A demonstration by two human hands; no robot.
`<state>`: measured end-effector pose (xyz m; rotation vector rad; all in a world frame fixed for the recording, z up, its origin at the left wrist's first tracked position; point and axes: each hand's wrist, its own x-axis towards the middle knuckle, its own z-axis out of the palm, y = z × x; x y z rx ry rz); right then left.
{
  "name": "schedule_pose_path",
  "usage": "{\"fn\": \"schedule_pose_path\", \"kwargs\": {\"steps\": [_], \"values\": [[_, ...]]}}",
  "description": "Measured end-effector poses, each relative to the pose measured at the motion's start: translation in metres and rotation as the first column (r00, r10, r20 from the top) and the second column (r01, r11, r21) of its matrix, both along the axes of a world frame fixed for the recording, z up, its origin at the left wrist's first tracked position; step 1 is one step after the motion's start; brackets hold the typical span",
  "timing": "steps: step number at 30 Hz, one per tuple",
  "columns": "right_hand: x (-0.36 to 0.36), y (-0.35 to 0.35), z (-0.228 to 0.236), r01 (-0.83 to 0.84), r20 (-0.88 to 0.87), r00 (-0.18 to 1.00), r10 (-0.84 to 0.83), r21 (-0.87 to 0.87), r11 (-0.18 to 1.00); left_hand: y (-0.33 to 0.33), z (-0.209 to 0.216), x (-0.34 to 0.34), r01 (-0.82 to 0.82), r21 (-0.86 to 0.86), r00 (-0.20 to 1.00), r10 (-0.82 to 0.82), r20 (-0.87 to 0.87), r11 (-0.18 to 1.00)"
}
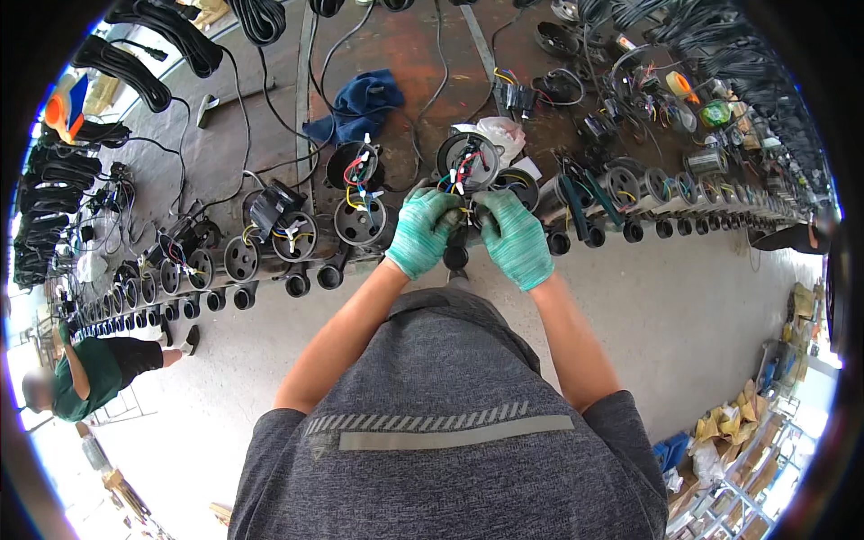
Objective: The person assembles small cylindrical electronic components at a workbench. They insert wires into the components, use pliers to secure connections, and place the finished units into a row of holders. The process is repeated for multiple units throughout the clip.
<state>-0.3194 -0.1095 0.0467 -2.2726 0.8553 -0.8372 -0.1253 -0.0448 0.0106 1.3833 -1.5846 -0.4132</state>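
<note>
From above, I see my left hand (pixel 421 232) and right hand (pixel 516 238) — both in green knit gloves — brought close together at the front edge of a long workbench (pixel 270 117). The fingers of both pinch a small bundle of coloured wires (pixel 461 209) coming from a round black motor housing (pixel 468 162) just behind them. More black housings line the bench. A blue cloth (pixel 360 103) lies further back.
</note>
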Motion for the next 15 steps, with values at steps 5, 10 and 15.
{"fn": "schedule_pose_path", "kwargs": {"steps": [5,10,15], "values": [[0.002,-0.003,0.005,-0.082,-0.21,0.977,0.034,-0.226,0.971,0.001,0.0,-0.001,-0.015,-0.006,1.0,0.015,-0.016,1.0],[0.006,-0.007,-0.007,-0.071,-0.051,0.996,0.066,-0.11,0.991,0.002,0.0,0.002,0.015,0.02,1.0,-0.015,-0.001,1.0],[0.014,0.005,-0.002,-0.037,0.097,0.94,-0.326,0.982,0.184,0.001,0.0,0.003,0.022,-0.02,0.999,-0.021,0.038,1.0]]}}
